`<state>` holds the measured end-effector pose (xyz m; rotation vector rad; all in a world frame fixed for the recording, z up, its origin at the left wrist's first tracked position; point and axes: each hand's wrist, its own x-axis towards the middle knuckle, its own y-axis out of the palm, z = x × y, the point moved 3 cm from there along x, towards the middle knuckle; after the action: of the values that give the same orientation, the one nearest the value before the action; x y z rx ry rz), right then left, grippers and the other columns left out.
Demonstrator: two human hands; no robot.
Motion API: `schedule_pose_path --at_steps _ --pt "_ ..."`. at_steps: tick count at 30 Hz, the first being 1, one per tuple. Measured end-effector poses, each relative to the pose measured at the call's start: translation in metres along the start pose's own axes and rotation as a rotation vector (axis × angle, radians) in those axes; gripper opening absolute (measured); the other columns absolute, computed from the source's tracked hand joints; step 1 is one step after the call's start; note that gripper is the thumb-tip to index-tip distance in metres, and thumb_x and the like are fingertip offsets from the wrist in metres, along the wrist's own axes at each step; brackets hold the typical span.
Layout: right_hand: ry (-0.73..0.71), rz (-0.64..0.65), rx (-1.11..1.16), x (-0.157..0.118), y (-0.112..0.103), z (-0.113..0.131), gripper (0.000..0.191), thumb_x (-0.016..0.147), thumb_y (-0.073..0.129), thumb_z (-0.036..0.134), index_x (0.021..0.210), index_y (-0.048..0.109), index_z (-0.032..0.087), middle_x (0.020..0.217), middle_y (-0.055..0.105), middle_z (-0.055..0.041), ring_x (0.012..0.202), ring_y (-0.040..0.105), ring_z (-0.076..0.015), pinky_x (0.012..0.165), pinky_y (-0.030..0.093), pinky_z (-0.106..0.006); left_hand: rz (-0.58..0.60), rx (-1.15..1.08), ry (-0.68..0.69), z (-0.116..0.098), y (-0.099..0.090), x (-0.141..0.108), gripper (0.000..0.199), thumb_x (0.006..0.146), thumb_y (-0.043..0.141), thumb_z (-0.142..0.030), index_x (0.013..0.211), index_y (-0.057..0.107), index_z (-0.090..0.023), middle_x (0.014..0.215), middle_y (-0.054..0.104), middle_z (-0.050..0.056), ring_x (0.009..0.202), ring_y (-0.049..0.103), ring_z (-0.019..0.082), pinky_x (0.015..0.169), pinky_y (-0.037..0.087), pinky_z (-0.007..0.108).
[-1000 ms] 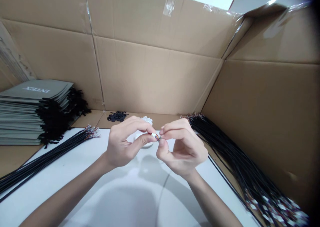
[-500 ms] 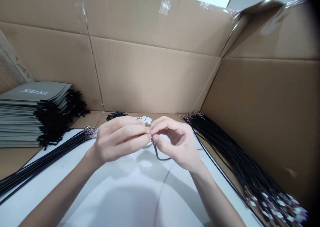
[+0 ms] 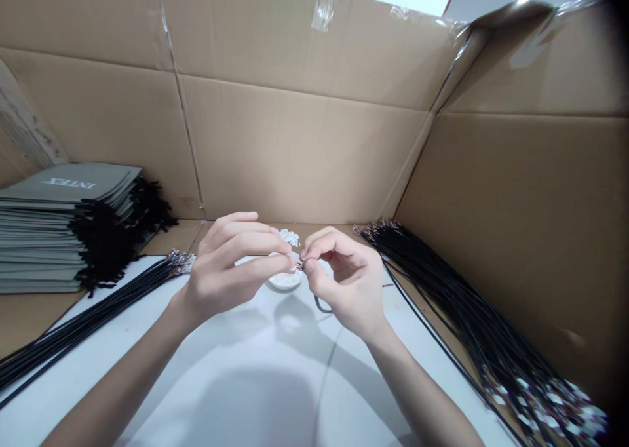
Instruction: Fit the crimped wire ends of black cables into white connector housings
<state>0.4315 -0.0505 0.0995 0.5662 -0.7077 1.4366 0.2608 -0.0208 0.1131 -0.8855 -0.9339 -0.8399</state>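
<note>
My right hand (image 3: 344, 276) pinches the end of a dark cable (image 3: 322, 305) between thumb and forefinger. Short coloured wires (image 3: 299, 267) stick out leftward from that pinch. Coming from the left, my left hand (image 3: 240, 257) has its forefinger bent to the wire tips, while its other fingers fan out. Its thumb is hidden behind the hand, and whatever lies under the forefinger is too small to make out. Just behind the fingertips, a small white dish (image 3: 285, 281) stands on the white table top (image 3: 255, 362). Beyond it lies a pile of small white pieces (image 3: 289, 238).
Bundled black cables (image 3: 442, 296) lie along the right side, with white connectors at their near ends. Another cable bundle (image 3: 98, 316) lies at left. Behind it stands a stack of grey drawstring pouches (image 3: 39, 237). Cardboard walls (image 3: 304, 152) enclose the back and right.
My left hand's fingers have lifted and spread, and the hands have drawn slightly apart. The wire ends and more of the white dish now show between them. My right hand keeps its pinch.
</note>
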Motion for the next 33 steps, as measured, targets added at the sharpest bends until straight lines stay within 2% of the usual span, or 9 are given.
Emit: schedule_pose_path --at_steps 4,7,12,15,18,21,24,27,33 --pt "-0.327 -0.087 -0.373 -0.003 0.002 0.009 0.016 0.075 0.064 0.006 0.076 0.06 0.022 0.076 0.066 -0.0012 0.071 0.062 -0.0176 0.066 0.049 -0.034 0.172 -0.263 -0.266 0.005 0.001 0.001 0.005 0.089 0.069 -0.024 0.093 0.067 -0.024 0.088 0.075 0.002 0.087 0.07 0.019 0.101 0.048 0.042" --pt "-0.496 -0.077 -0.532 -0.005 0.004 0.013 0.02 0.075 0.064 0.005 0.08 0.058 0.023 0.074 0.067 -0.001 0.067 0.061 -0.0167 0.061 0.047 -0.032 0.261 -0.4 -0.409 0.005 -0.002 0.004 0.002 0.091 0.067 -0.022 0.089 0.067 -0.022 0.086 0.073 0.001 0.089 0.069 0.019 0.104 0.044 0.041" --pt "-0.604 0.008 -0.669 -0.007 0.008 0.012 0.023 0.076 0.064 0.003 0.084 0.056 0.024 0.074 0.069 -0.0013 0.064 0.059 -0.0163 0.057 0.046 -0.031 0.39 -0.421 -0.463 0.005 -0.007 0.007 0.008 0.088 0.07 -0.017 0.081 0.068 -0.021 0.079 0.071 -0.002 0.076 0.066 0.014 0.094 0.047 0.034" --pt "-0.617 0.069 -0.713 -0.008 0.01 0.01 0.023 0.076 0.062 0.003 0.085 0.056 0.024 0.075 0.07 -0.002 0.064 0.059 -0.0169 0.057 0.047 -0.031 0.434 -0.405 -0.471 0.006 -0.01 0.008 0.006 0.09 0.068 -0.018 0.086 0.07 -0.021 0.084 0.073 0.0 0.081 0.067 0.015 0.081 0.05 0.029" --pt "-0.594 0.095 -0.712 -0.009 0.012 0.009 0.022 0.077 0.062 0.003 0.085 0.057 0.024 0.078 0.071 -0.0027 0.065 0.059 -0.0169 0.056 0.046 -0.03 0.455 -0.36 -0.453 0.004 -0.012 0.007 0.01 0.089 0.065 -0.013 0.089 0.071 -0.022 0.09 0.074 0.0 0.085 0.068 0.015 0.079 0.049 0.027" --pt "-0.401 0.113 -0.518 -0.005 0.009 0.005 0.017 0.079 0.063 0.006 0.082 0.059 0.022 0.08 0.07 -0.0026 0.071 0.062 -0.0164 0.065 0.05 -0.031 0.436 -0.358 -0.487 0.002 -0.012 0.007 0.012 0.087 0.066 -0.01 0.086 0.07 -0.021 0.088 0.074 0.0 0.081 0.067 0.014 0.073 0.05 0.024" --pt "0.011 0.197 -0.172 -0.001 0.008 -0.007 0.006 0.085 0.064 0.015 0.086 0.064 0.02 0.087 0.07 -0.0035 0.08 0.065 -0.0159 0.075 0.055 -0.031 0.389 -0.374 -0.55 0.003 -0.01 0.008 0.013 0.086 0.066 -0.01 0.084 0.072 -0.021 0.086 0.073 0.0 0.08 0.066 0.013 0.071 0.05 0.022" --pt "0.299 0.273 0.127 0.0 0.01 -0.019 0.009 0.085 0.071 0.026 0.089 0.066 0.019 0.086 0.07 -0.0037 0.077 0.065 -0.0146 0.071 0.056 -0.029 0.368 -0.396 -0.616 0.005 -0.008 0.008 0.013 0.086 0.066 -0.011 0.081 0.074 -0.021 0.084 0.073 0.0 0.078 0.066 0.013 0.07 0.05 0.022" --pt "0.473 0.266 0.342 -0.001 0.011 -0.028 0.019 0.074 0.084 0.031 0.08 0.072 0.017 0.07 0.068 -0.0016 0.06 0.058 -0.0116 0.055 0.048 -0.025 0.43 -0.483 -0.745 0.009 -0.01 0.006 0.012 0.087 0.067 -0.015 0.08 0.074 -0.022 0.084 0.074 0.001 0.075 0.068 0.014 0.064 0.052 0.021"
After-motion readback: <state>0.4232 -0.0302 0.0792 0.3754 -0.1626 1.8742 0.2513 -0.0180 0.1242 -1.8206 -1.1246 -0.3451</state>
